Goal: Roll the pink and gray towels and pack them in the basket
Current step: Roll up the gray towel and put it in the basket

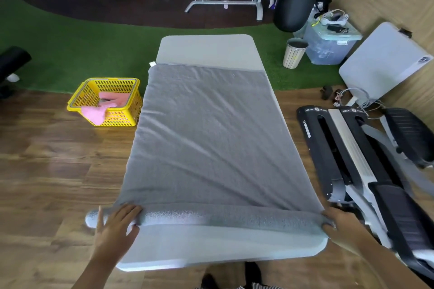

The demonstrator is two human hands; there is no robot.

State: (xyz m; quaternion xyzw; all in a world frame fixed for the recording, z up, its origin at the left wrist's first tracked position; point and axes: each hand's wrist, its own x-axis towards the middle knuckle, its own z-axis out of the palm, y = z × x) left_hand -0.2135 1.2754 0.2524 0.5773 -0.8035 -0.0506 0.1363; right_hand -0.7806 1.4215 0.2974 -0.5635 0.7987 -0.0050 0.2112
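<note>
A gray towel [206, 138] lies spread along a light gray table [206, 50], with its near edge rolled into a short tube across the table's width. My left hand [117, 225] rests with straight fingers on the left end of that roll. My right hand [338, 225] grips the roll's right end, fingers curled over it. A pink towel [94, 114] sits loosely in the yellow basket [77, 97] on the floor left of the table, one part hanging over the front rim.
A black and silver exercise machine [347, 159] stands close along the table's right side. Beyond it are a cream bin [293, 54], a clear storage box [328, 47] and a white board [382, 61]. Weight benches stand at the back.
</note>
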